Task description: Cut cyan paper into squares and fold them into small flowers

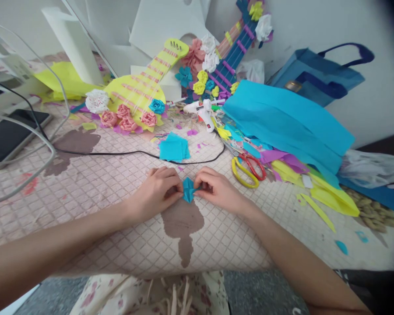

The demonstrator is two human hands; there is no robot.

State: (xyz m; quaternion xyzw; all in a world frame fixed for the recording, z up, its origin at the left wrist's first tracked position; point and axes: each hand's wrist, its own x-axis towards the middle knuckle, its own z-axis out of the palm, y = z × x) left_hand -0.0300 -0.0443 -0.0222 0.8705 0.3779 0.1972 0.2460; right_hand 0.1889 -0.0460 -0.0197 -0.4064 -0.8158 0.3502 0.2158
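A small folded piece of blue paper (188, 190) is held between my two hands, close above the table's cloth. My left hand (158, 188) pinches its left side with thumb and fingertips. On the other side, my right hand (216, 189) grips the right edge in the same way. Creases run across the paper, and its outer corners are hidden by my fingers. Just beyond my hands lies a small stack of blue paper squares (174, 147).
Scissors (246, 170) with red and yellow handles lie right of the stack. A white glue gun (203, 114) stands behind, its black cable (131, 152) crossing the table. Paper guitars, yellow (144, 83) and blue (234, 59), stand at the back. A phone (13, 133) lies left, blue sheets (289, 122) right.
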